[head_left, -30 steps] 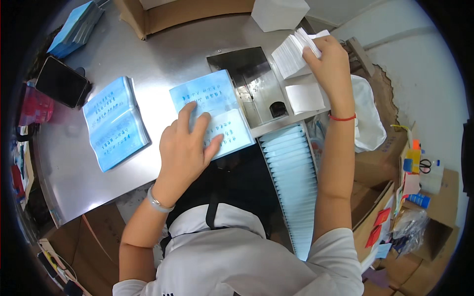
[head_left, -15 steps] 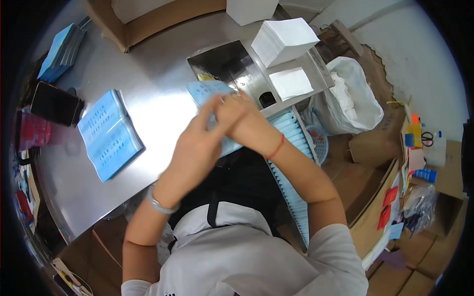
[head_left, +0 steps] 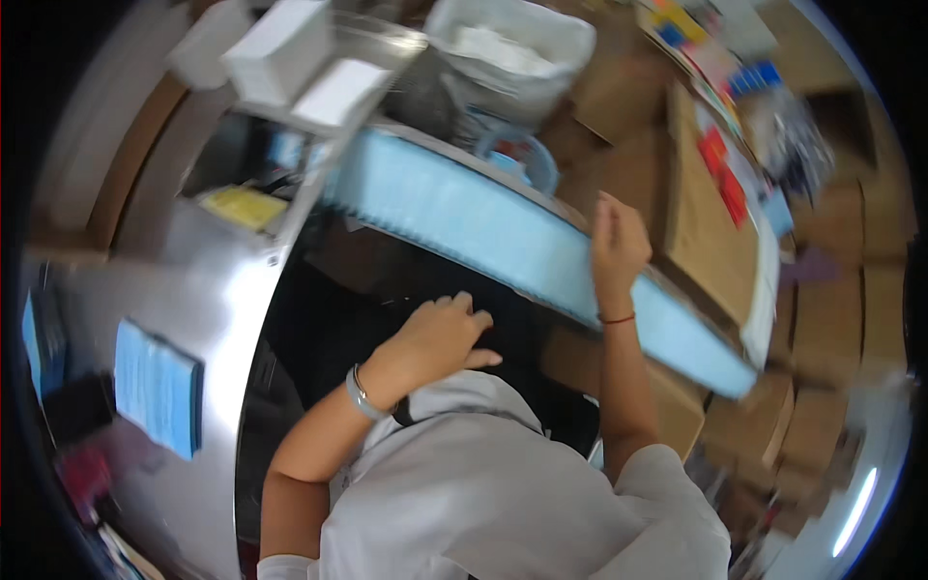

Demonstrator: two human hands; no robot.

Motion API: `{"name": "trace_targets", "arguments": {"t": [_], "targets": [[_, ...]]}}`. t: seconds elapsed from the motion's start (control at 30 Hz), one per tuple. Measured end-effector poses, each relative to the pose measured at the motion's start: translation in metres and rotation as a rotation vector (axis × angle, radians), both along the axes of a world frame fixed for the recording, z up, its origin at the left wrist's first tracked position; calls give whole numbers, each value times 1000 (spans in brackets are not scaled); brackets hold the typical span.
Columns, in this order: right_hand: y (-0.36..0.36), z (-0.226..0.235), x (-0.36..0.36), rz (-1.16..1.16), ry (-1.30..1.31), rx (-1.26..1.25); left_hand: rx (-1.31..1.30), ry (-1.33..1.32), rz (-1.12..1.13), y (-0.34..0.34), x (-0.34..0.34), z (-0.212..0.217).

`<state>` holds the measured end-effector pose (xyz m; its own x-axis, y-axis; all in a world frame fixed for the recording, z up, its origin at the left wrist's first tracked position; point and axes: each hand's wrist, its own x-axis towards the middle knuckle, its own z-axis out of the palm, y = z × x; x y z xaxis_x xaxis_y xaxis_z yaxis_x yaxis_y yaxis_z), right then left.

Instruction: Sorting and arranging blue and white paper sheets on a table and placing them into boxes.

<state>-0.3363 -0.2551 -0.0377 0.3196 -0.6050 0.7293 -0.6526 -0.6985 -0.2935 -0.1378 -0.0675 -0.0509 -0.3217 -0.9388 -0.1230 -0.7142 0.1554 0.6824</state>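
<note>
A long row of light-blue packets (head_left: 464, 208) stands on edge in a narrow tray that runs from the steel table (head_left: 208, 290) toward the lower right. My right hand (head_left: 617, 242), with a red cord on its wrist, has its fingers bunched on the top edge of that row. Blur hides whether it grips a single packet. My left hand (head_left: 440, 333), with a silver bangle on its wrist, rests loosely curled on my dark lap and holds nothing. A stack of light-blue packets (head_left: 155, 387) lies on the table at the far left.
White boxes (head_left: 280, 43) and a yellow pad (head_left: 242, 206) sit at the table's far end. Behind the row stands a white bag (head_left: 512, 48). Cardboard boxes (head_left: 715, 213) with coloured items fill the floor on the right. The whole picture is blurred.
My view has swung to the right. My hands have parted: the right one moved out to the long row of packets and the left one dropped to my lap.
</note>
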Motion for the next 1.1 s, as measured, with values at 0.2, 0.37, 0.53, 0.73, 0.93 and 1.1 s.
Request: {"name": "trace_targets", "arguments": {"t": [0.2, 0.37, 0.53, 0.73, 0.93, 1.1], "targets": [[55, -91, -256, -771, -158, 418, 158, 35, -548, -57, -96, -16], [74, -73, -219, -868, 184, 327, 26, 40, -561, -60, -152, -48], [79, -85, -228, -875, 257, 355, -168, 104, -481, -64, -186, -59], [77, -97, -246, -719, 91, 478, -570, 62, -200, -79, -226, -59], [79, -101, -237, -708, 24, 432, -610, 99, -233, -93, -230, -61], [83, -101, -243, -743, 30, 420, -188, 15, -443, -64, -217, -60]]}}
